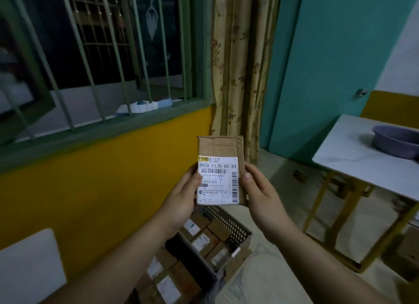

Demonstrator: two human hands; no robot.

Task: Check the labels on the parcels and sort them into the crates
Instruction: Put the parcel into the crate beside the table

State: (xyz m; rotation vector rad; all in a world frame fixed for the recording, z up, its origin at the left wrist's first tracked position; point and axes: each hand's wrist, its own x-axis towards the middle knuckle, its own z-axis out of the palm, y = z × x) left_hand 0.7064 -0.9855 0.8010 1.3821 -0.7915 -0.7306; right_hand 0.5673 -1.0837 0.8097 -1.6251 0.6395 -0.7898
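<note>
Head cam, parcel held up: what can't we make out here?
- Parcel label, head view: big code reads, small address print too blurred.
- Parcel's back and fingers behind it: hidden by the parcel; left hand and right hand grip its edges.
- Crate below: partly hidden by left forearm; its parcels' labels too small.
- Nearer parcels: cut off by bottom edge.
</note>
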